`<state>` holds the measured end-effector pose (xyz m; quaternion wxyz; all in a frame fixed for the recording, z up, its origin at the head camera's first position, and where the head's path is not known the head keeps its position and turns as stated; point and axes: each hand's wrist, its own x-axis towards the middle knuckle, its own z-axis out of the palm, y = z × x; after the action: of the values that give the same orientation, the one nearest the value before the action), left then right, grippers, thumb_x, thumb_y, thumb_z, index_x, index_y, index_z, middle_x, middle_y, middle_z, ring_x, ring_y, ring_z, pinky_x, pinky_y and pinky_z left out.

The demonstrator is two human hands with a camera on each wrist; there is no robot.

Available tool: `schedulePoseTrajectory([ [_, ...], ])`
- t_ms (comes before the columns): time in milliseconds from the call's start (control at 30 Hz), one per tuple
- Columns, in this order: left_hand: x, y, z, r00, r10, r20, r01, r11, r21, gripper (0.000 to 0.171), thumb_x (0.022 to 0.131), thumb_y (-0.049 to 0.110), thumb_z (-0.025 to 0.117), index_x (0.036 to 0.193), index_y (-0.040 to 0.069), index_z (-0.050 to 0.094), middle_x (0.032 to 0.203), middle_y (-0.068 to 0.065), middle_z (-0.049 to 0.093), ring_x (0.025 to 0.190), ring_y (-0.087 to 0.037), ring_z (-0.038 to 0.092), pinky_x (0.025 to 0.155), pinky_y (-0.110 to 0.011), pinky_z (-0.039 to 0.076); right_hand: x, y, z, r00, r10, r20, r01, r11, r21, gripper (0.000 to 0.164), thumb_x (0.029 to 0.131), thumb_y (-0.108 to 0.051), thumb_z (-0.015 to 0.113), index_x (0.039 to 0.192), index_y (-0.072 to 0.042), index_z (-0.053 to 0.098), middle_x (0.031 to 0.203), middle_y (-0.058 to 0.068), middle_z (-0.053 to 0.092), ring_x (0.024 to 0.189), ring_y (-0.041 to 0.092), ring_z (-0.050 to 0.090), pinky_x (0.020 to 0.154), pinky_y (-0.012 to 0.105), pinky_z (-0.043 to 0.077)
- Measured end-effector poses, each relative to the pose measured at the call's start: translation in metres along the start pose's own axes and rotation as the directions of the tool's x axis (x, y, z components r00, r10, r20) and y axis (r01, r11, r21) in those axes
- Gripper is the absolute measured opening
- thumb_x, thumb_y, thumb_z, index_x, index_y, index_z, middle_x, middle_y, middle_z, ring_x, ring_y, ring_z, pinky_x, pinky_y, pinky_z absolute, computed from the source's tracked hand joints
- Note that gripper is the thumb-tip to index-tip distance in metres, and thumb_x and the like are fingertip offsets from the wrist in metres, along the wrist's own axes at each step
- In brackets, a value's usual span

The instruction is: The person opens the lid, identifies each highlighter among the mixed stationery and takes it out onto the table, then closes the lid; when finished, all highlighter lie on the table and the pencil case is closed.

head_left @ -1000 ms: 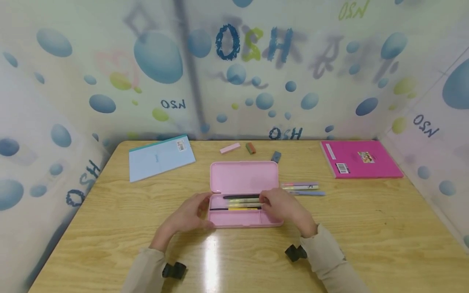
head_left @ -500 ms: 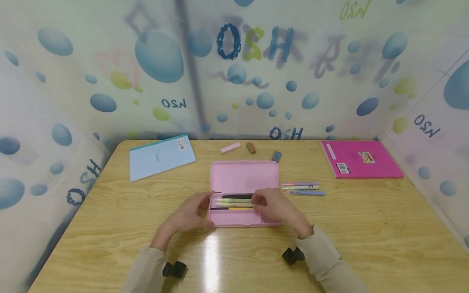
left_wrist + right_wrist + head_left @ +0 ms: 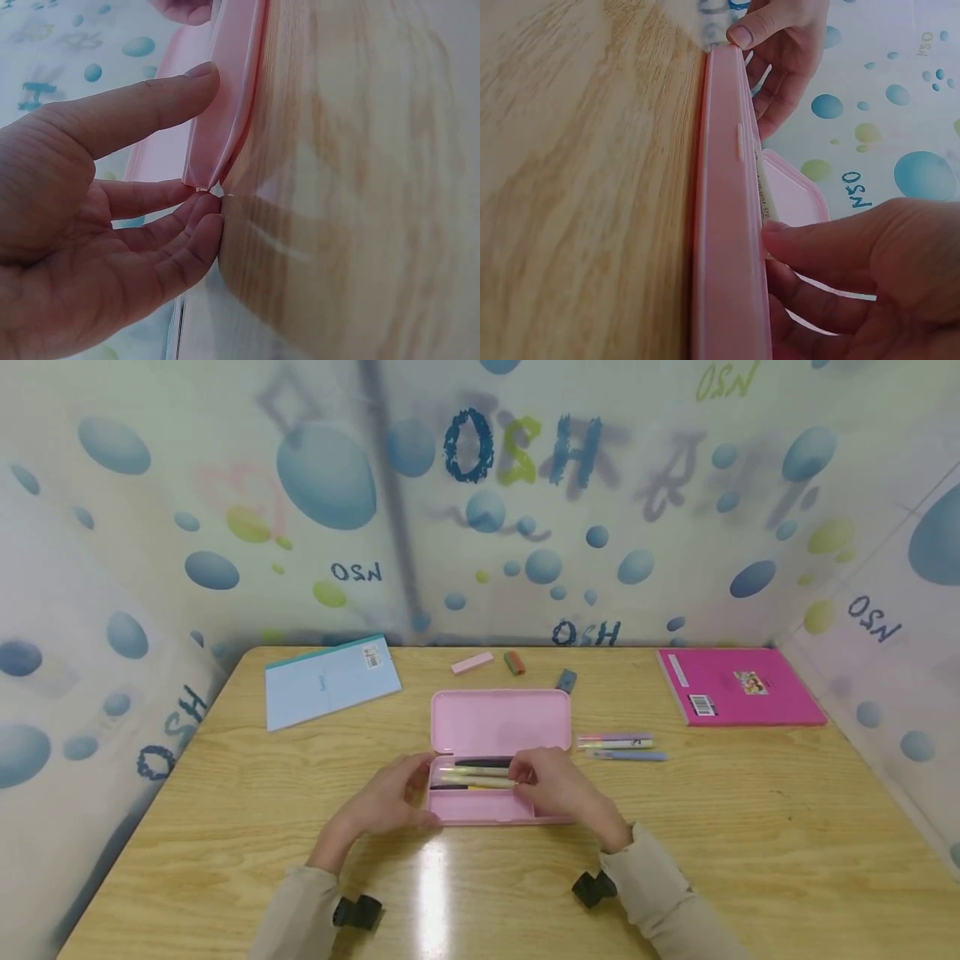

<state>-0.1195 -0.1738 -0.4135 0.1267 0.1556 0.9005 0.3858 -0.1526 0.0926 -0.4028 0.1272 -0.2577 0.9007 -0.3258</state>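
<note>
A pink pencil case point(image 3: 480, 807) lies with its lid point(image 3: 501, 721) folded back on the wooden table. My left hand point(image 3: 386, 795) grips its left end, thumb at the front corner and fingers round the back, as the left wrist view shows too. My right hand point(image 3: 558, 785) is over the right half of the case. Its thumb and fingers pinch a pale cream pen with printed lettering point(image 3: 764, 191), whose right end they hide. A black pen point(image 3: 480, 762), another pale pen and a partly covered yellow-and-black pencil point(image 3: 450, 787) lie in the back compartment.
Several pens point(image 3: 618, 743) lie right of the case. Behind it are a pink bar point(image 3: 472, 663), a green-and-orange eraser point(image 3: 513, 663) and a dark blue-grey sharpener-like block point(image 3: 566, 681). A light blue notebook point(image 3: 330, 685) lies back left, a magenta notebook point(image 3: 738, 685) back right.
My right hand has slid left inside the case, and the pale pens have shifted left with it. My left hand has stayed at the case's left end.
</note>
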Motion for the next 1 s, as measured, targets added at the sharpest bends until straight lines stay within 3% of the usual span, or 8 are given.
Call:
schedulePoseTrajectory([
  [267,0.0,0.0,-0.001,1.0,-0.023,-0.001,0.023,1.0,-0.005,0.084,0.069,0.019,0.086,0.14,0.001,0.044,0.122,-0.012,0.056,0.109,-0.027,0.053,0.09,-0.043,0.047,-0.002,0.006,-0.017,0.984,-0.126,-0.128,0.137,0.987,0.08,0.005,0.086,-0.005,0.067,0.09,-0.008,0.068,0.079,-0.004,0.062,0.07,0.011,0.053,0.062,0.025,0.047],
  [400,0.0,-0.001,0.0,1.0,-0.02,0.002,0.02,1.0,-0.011,0.084,0.069,0.019,0.086,0.14,0.002,0.044,0.122,-0.011,0.056,0.108,-0.026,0.053,0.089,-0.042,0.047,-0.003,0.009,-0.025,0.979,-0.153,-0.134,0.169,0.979,0.113,0.007,0.087,-0.008,0.066,0.093,-0.008,0.069,0.083,-0.003,0.065,0.073,0.011,0.056,0.065,0.026,0.049],
  [733,0.002,-0.002,0.002,1.0,0.003,0.0,-0.003,1.0,-0.002,0.084,0.069,0.02,0.086,0.139,0.001,0.044,0.121,-0.012,0.057,0.107,-0.026,0.053,0.087,-0.04,0.047,-0.004,0.014,-0.029,0.983,-0.115,-0.143,0.131,0.985,0.109,0.009,0.091,-0.009,0.063,0.096,-0.009,0.071,0.093,-0.001,0.068,0.085,0.014,0.061,0.075,0.031,0.051],
  [1000,0.001,-0.002,0.0,1.0,-0.004,0.0,0.004,1.0,-0.003,0.084,0.069,0.021,0.086,0.139,0.001,0.044,0.123,-0.013,0.056,0.109,-0.028,0.053,0.089,-0.043,0.048,-0.002,0.015,-0.028,0.984,-0.008,-0.175,0.072,0.929,0.363,0.011,0.089,-0.016,0.068,0.096,-0.006,0.07,0.09,0.003,0.068,0.082,0.016,0.063,0.077,0.032,0.052],
])
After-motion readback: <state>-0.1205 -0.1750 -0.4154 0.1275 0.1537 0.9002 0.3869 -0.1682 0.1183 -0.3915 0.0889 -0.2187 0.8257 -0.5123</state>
